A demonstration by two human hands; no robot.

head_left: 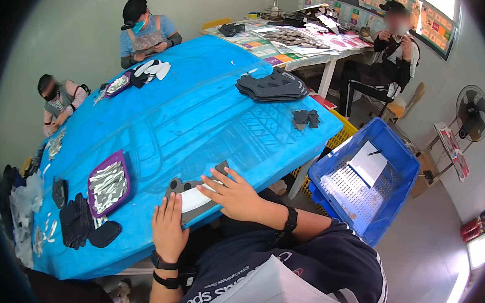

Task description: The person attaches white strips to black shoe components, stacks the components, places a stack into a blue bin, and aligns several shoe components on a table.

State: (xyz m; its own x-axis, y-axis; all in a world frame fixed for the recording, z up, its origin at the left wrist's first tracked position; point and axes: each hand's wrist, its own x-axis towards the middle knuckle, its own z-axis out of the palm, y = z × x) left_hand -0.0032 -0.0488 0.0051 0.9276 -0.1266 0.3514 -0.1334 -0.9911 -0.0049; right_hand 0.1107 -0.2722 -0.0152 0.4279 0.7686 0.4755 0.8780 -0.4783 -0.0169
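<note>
Your L hand (170, 230) is open at the table's near edge, fingers straight & close together, tips at the left end of a white strip (196, 200). Your R hand (235, 194) is open too, fingers spread over the strip's right end. Neither grips; can't tell how hard you press. Under the strip lies a dark grey cut panel (178, 186) w/ what look like round holes, right by the near edge of the blue-covered table (160, 141), approx. mid-length.

Step in hand, judging by the pose: prob. lining up & smoothing the strip on the panel. Next move calls for L fingers as anchor, R fingers sweeping outward, & a check that the strip follows the outline w/o creases. If it's adhesive (can't tell), align before pressing firmly. Watch the edge: panel could slip off.

Toward the table's left end, you've a purple tray (127, 186) of pale strips, w/ a stack of black pieces (76, 222) beside it. Off the near right corner: a blue crate (403, 208) w/ a notepad (368, 163). Small dark offcuts (306, 119) lie near that corner; farther along the right edge, a stack of dark grey panels (272, 86). Across the far side, two co-workers sit, one (61, 104) left, one (149, 35) farther.
</note>
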